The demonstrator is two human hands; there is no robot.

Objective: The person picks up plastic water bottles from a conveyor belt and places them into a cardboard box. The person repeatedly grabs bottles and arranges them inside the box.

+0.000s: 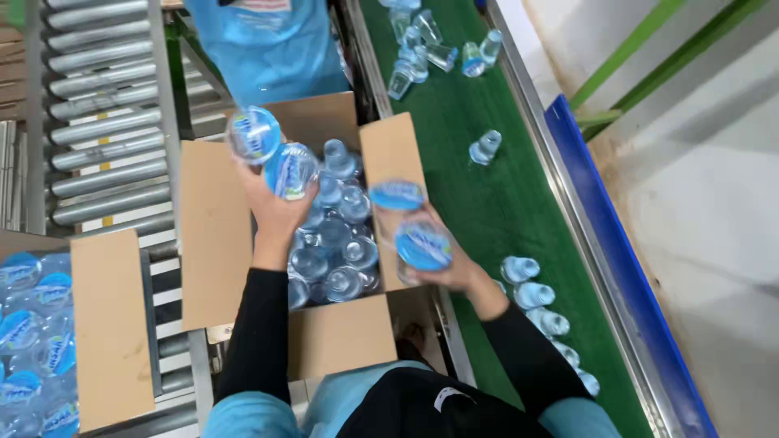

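Note:
My left hand (pixel 274 207) holds two sealed water cups with blue lids (pixel 272 152) over the left side of an open cardboard box (pixel 213 235). My right hand (pixel 454 264) grips two more blue-lidded cups (pixel 414 231) above the box's right flap. Inside the box lie several clear cups (pixel 337 243), bottoms up. Both arms wear black sleeves.
A green conveyor belt (pixel 503 203) runs along the right with loose cups at the far end (pixel 430 45), one mid-belt (pixel 484 148), and a row near my right elbow (pixel 540 304). A roller track (pixel 101 113) lies at left. Another box of blue-lidded cups (pixel 36 341) sits at lower left. A blue bag (pixel 272 45) hangs ahead.

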